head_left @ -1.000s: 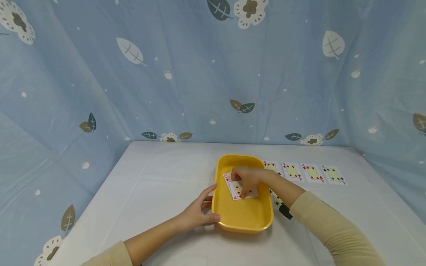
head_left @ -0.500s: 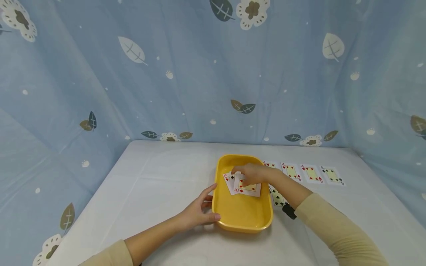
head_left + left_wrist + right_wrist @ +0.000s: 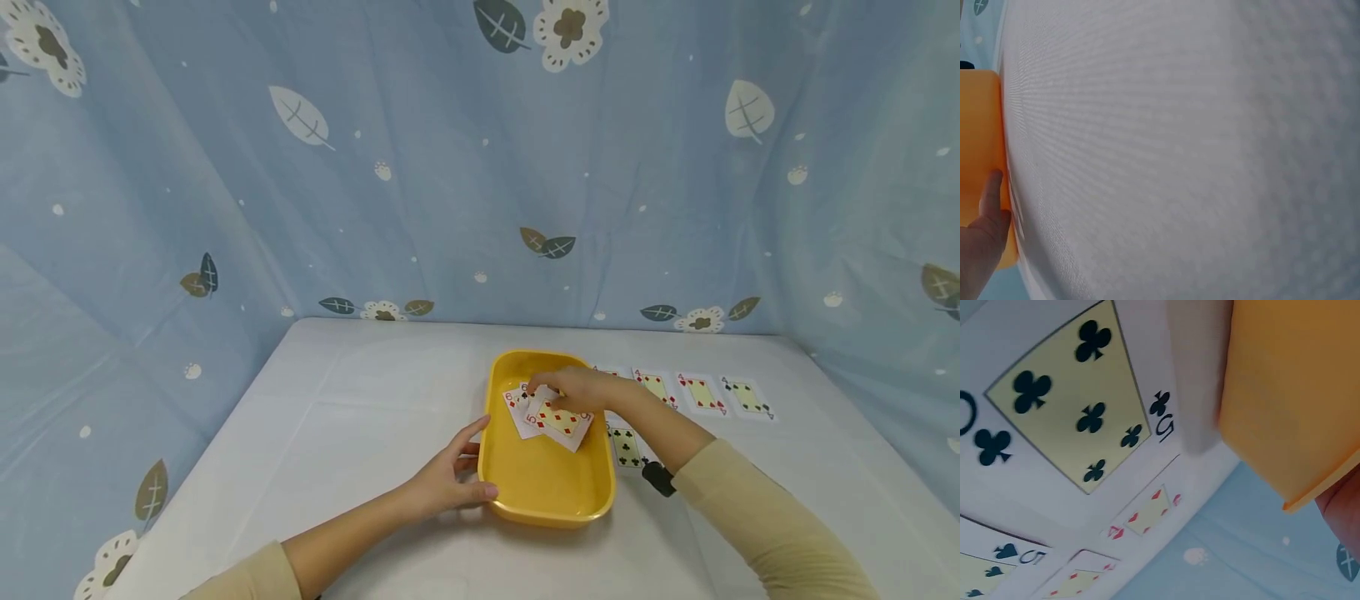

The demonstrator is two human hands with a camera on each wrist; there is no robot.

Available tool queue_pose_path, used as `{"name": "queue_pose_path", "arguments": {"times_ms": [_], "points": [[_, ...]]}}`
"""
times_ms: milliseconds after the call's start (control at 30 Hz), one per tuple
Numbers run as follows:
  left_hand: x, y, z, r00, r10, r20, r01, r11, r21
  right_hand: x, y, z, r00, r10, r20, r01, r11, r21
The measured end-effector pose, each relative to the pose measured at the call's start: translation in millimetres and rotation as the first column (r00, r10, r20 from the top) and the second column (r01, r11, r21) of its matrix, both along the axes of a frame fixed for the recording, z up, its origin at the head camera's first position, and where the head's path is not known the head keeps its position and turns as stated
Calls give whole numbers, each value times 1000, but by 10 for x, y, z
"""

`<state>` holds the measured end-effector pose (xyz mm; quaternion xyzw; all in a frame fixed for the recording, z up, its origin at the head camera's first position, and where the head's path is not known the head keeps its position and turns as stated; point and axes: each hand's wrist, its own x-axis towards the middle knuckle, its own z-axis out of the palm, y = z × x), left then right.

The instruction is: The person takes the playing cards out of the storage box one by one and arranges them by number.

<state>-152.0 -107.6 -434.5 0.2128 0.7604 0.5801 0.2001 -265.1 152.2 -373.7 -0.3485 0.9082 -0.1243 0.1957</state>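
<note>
A yellow plastic tray [image 3: 546, 502] stands on the white table. Against its left wall rests my left hand [image 3: 446, 479], thumb and index finger spread along the side; the left wrist view shows a finger on the outer wall. Inside the tray, my right hand [image 3: 573, 387] pinches a five of diamonds playing card [image 3: 558, 423], which lies at a slant over other cards. A six of diamonds [image 3: 517, 414] peeks out at its left, with a black-suited six partly hidden behind it. The right fingertips are out of the right wrist view, behind the tray's wall [image 3: 1291, 394].
Right of the tray lie a five of clubs [image 3: 625, 447] and, farther back, a row of fours ending with a black-suited four [image 3: 746, 397]. A five of spades [image 3: 988, 562] shows in the right wrist view. A blue patterned curtain [image 3: 450, 167] hangs behind the table.
The five of diamonds has turned and shifted slightly right under my right hand, uncovering more of the sixes beneath. My left hand and the tray have stayed in place.
</note>
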Motion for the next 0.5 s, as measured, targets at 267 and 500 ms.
{"name": "queue_pose_path", "arguments": {"times_ms": [267,500], "points": [[12,3,24,1000,1,-10,-1,1000,-25,-54,123,-50,996,47,71,-32,979,-201],[10,-3,16,1000,8,6,-8,1000,-19,-49,166,-59,966,57,252,57,904,-424]]}}
